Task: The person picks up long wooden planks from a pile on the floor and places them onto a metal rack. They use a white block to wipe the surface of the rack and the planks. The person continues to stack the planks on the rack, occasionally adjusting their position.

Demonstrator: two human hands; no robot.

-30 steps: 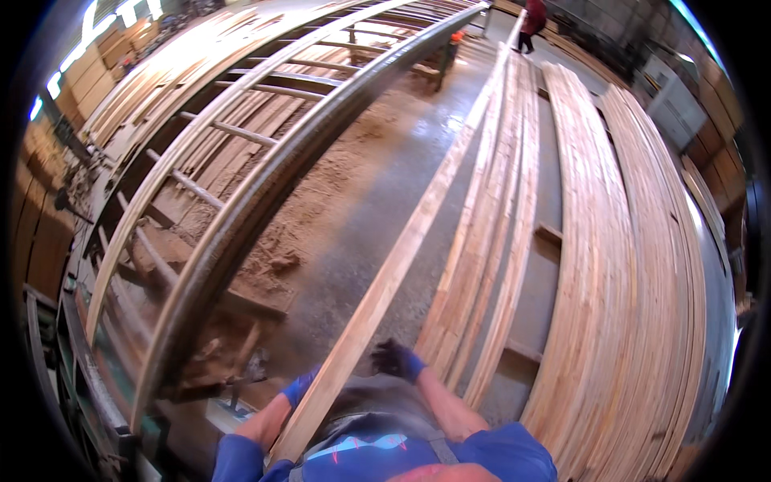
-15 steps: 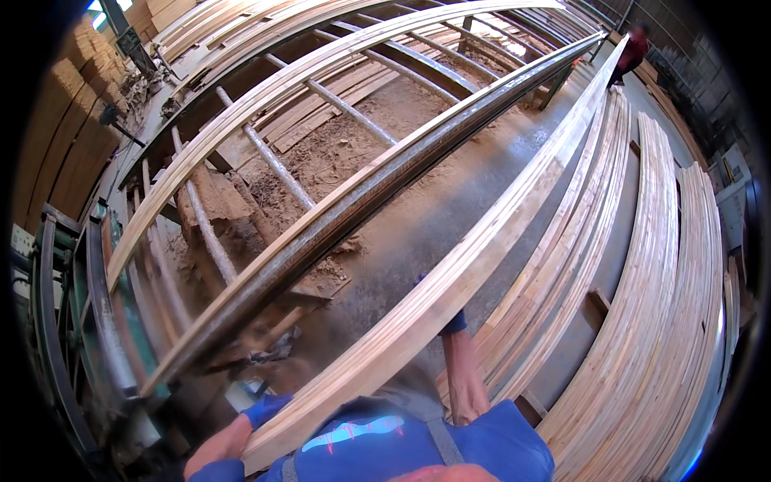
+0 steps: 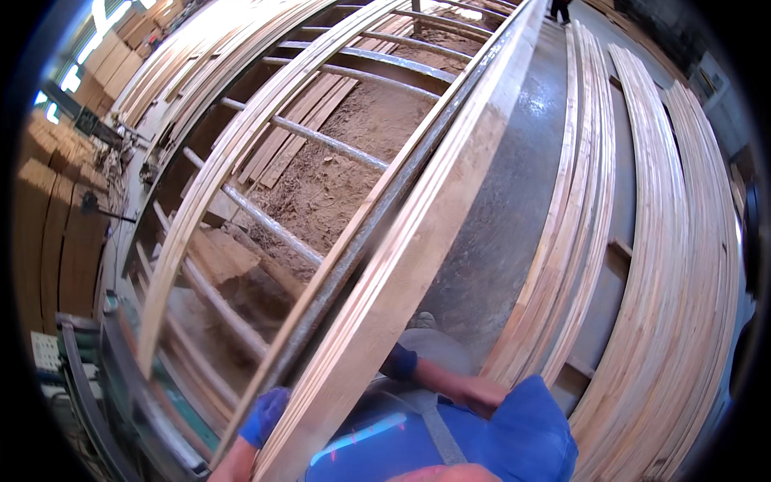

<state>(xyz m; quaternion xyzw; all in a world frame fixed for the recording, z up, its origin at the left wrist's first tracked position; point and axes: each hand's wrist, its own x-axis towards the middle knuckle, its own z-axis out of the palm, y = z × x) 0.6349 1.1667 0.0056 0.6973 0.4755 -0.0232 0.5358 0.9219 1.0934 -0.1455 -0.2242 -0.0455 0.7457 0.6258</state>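
A long stack of pale wooden boards (image 3: 401,281) lies lengthwise in front of me, held at my waist and running away to the top of the view. My left hand (image 3: 271,408), in a blue glove, grips its near end from the left side. At the stack's right side, my right hand (image 3: 399,363) in a dark blue glove holds it from below, with its fingers hidden behind the wood. Just left of the stack runs the metal side rail (image 3: 337,277) of a roller frame, with a narrow board (image 3: 305,301) lying along it.
Metal rollers (image 3: 273,225) span the frame over sawdust (image 3: 345,181). More boards (image 3: 241,132) curve along its left part. On the right, board stacks (image 3: 658,241) rest on crosspieces over the floor. Part of another person (image 3: 560,10) shows at the top.
The board stack has swung left and now lies close beside the roller frame's rail. Both my hands have kept hold of it. The other person now shows only at the top edge.
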